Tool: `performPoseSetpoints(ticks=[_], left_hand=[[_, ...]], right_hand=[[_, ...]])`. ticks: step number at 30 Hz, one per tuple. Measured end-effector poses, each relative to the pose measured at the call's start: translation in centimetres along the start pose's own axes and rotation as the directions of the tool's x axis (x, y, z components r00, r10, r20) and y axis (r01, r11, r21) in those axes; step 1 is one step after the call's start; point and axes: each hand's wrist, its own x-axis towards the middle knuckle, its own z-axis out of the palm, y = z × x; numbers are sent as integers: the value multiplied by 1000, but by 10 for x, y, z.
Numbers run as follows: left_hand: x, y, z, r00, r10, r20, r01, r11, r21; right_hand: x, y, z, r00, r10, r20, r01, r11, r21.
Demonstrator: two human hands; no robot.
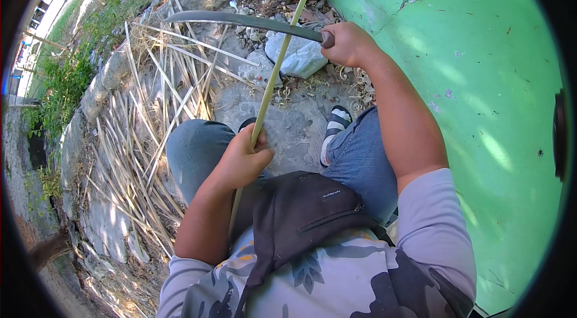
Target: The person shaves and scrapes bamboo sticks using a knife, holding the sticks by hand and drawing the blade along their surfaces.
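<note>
A narrow strip held slantwise in one hand, a long knife laid across its line in the other.
The left hand [243, 159] has its fingers curled closed around the pale green strip [273, 77] partway along, between the knees; the near end runs down beside the dark bag [300, 210], perhaps steadied by the body, while the far part rises clear, apparently to leave room for the blade. The right hand [350, 45], farther off and to the right, has its fingers wrapped tightly round the handle of the knife [240, 19], whose blade points left across the strip; whether they touch, I cannot tell. Loose strips [139, 162] lie at left, probably within easy reach.
</note>
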Motion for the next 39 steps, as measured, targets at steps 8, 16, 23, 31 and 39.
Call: performPoseSetpoints(ticks=[8,16,23,31,39], left_hand=[[-4,2,3,999,8,40,-5,998,-58],[-8,5,-5,999,-50,6,51,997,-55],[-11,15,3,1000,-5,16,5,1000,-23],[-46,24,-9,999,5,-33,-4,999,34],[-117,45,-28,970,-164,-180,203,953,227]], right_hand=[[6,7,3,998,-40,54,45,993,-113],[-6,-23,-3,987,-156,41,158,987,-37],[20,14,-2,997,62,-49,-55,990,129],[-11,-15,-17,965,-238,-114,222,965,-138],[-20,-37,5,874,-401,-275,429,902,49]])
